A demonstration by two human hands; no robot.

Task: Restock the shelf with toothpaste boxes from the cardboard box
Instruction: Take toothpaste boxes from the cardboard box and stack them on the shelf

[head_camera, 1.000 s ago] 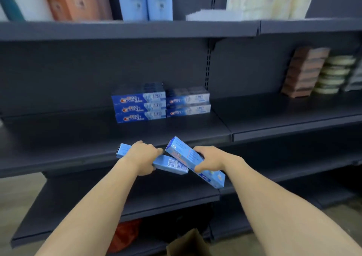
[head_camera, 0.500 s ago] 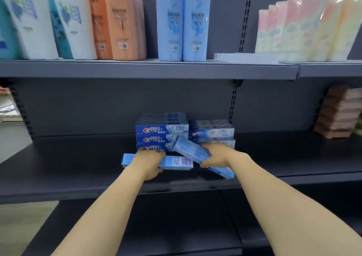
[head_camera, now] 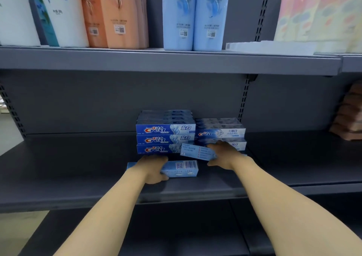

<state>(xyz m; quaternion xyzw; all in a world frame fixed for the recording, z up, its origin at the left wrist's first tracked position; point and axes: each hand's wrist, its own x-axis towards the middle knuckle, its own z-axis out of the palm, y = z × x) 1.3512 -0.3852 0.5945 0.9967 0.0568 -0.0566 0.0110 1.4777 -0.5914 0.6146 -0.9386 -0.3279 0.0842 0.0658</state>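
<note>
Two toothpaste boxes are in hand over the dark grey shelf [head_camera: 78,169]. The left hand [head_camera: 151,168] has its grip closed round a pale blue box [head_camera: 181,168] that lies flat and level, long side facing the camera (its barcode and a small square code show at the right end). This box sits just in front of the left stack [head_camera: 165,136], near it but apart from it; whether its underside touches the shelf cannot be told.

The right hand [head_camera: 225,155] has its grip closed on a second pale blue box [head_camera: 195,153], thumb below and fingers over the top. That box is tilted slightly, its left end toward the base of the left stack, and it overlaps the lowest box of the right stack [head_camera: 220,133] in the view.

Both stacks stand against the back panel, side by side and touching. The left stack shows three darker blue Crest fronts; the right stack is lower, with two paler fronts.

On the upper shelf [head_camera: 166,60] stand tall refill pouches: white ones [head_camera: 64,14] at left, orange ones [head_camera: 115,14] beside them, light blue ones [head_camera: 195,14] in the middle, and pastel packs [head_camera: 321,12] at right. At the far right edge a blurred brownish pile [head_camera: 350,116] rests on the neighbouring shelf section.
</note>
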